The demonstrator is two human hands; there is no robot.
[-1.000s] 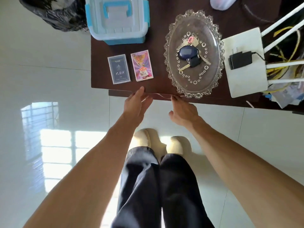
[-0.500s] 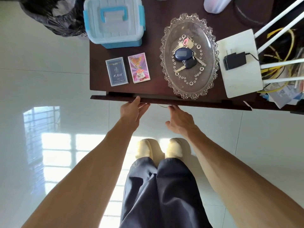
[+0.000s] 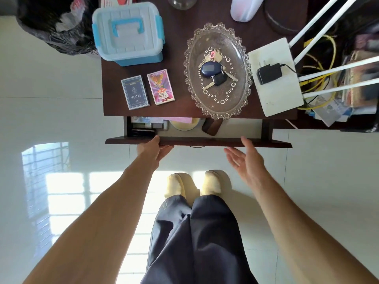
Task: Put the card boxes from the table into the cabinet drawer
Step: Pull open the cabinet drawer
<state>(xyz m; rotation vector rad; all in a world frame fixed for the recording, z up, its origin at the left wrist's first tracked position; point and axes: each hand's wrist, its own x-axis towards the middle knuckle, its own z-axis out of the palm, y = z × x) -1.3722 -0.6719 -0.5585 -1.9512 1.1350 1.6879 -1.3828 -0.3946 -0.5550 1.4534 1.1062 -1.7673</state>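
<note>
Two card boxes lie side by side on the dark wooden table (image 3: 180, 108) near its front left corner: a dark blue card box (image 3: 135, 92) and a pink card box (image 3: 160, 86). Below the tabletop the cabinet drawer (image 3: 242, 141) is pulled partly out, showing papers, a round yellow object and a brown case inside. My left hand (image 3: 152, 149) grips the drawer's front panel from below, thumb on its top edge. My right hand (image 3: 245, 158) hovers just off the front panel, fingers spread, holding nothing.
A blue-and-white plastic storage box (image 3: 128, 31) stands behind the card boxes. A glass tray (image 3: 193, 58) with keys sits mid-table, a white router (image 3: 274, 93) with a black adapter to its right. A black trash bag (image 3: 51, 27) is at far left. Cables crowd the right.
The drawer has slid out toward me, exposing its contents. My right hand has come off the front panel and opened; my left hand still holds it.
</note>
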